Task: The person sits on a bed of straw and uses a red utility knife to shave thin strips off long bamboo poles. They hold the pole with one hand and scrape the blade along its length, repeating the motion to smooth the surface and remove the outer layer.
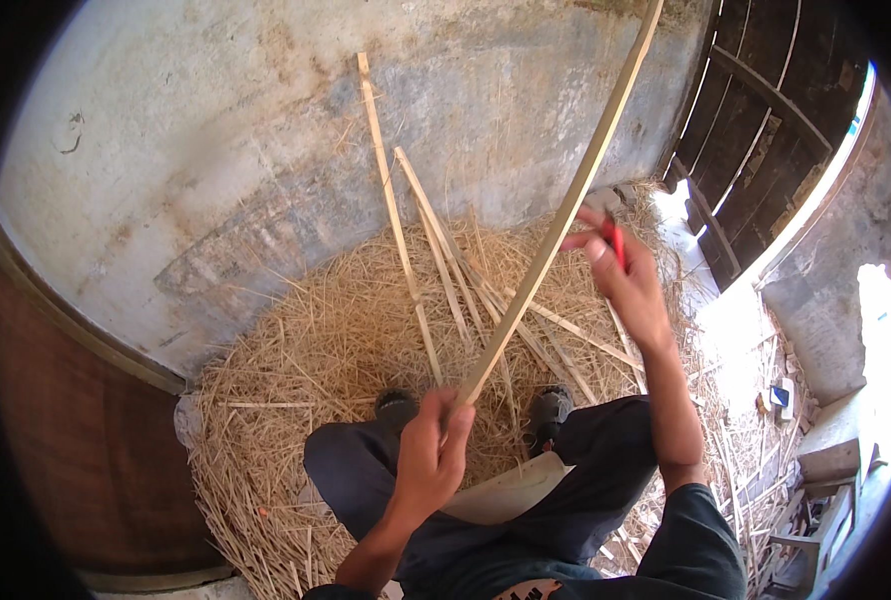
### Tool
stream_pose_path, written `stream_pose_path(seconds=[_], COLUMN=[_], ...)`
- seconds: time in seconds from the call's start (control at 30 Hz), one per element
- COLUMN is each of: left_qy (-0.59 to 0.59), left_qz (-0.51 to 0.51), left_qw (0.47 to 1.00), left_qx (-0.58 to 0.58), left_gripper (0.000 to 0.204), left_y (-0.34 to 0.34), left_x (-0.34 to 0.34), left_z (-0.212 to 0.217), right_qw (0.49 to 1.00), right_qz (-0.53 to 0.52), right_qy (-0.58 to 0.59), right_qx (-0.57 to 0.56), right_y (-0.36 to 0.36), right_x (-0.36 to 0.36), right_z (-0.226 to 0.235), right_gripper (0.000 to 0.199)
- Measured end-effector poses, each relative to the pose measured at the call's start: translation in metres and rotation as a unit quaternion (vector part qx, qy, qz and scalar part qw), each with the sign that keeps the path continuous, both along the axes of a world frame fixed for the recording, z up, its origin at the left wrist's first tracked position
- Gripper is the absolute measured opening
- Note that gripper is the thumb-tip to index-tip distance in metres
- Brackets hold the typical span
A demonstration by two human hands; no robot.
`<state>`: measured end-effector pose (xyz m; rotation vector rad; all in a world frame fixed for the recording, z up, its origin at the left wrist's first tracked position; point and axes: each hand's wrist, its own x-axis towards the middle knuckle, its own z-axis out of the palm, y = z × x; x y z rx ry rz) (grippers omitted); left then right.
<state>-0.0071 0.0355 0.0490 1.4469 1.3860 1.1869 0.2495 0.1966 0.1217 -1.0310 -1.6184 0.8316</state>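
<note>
A long, pale bamboo strip (541,268) slants from my lap up to the top right of the view. Its lower end is gripped in my closed left hand (432,452), between thumb and fingers. Beside the strip's middle, my right hand (628,280) is curled around a small red tool (618,243). Motion blurs the fingertips and the tool, so I cannot tell its exact kind or whether it touches the strip. A pale, stiff sheet (506,490) lies across my lap between my thighs.
Straw-like shavings (316,330) cover the floor around my shoes. Several other strips (391,190) lean on the stained wall (246,150) or lie on the shavings. A brown panel (86,430) stands at left, a dark slatted door (766,110) at upper right. A small blue-and-white object (782,398) lies right.
</note>
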Motion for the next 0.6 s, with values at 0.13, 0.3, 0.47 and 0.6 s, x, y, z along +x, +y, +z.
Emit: stream_pose_path(seconds=[0.13,0.3,0.47,0.6], left_qy=[0.003,0.03,0.007,0.048], left_qz=[-0.042,-0.076,-0.088,-0.085], left_qw=[0.999,0.996,0.996,0.995], left_qx=[0.031,0.025,0.009,-0.007], left_gripper=[0.031,0.03,0.03,0.031], left_y=[0.019,0.026,0.028,0.028], left_x=[0.012,0.014,0.01,0.002], left_z=[0.018,0.018,0.002,-0.007], right_qw=[0.989,0.982,0.977,0.972], right_qz=[0.139,0.158,0.181,0.197], right_qy=[0.052,0.095,0.086,0.09], right_qx=[0.007,-0.045,-0.07,-0.095], right_y=[-0.023,-0.032,-0.03,-0.027], right_x=[-0.023,-0.022,-0.02,-0.02], right_z=[-0.005,-0.008,-0.015,-0.019], right_gripper=[0.059,0.06,0.059,0.06])
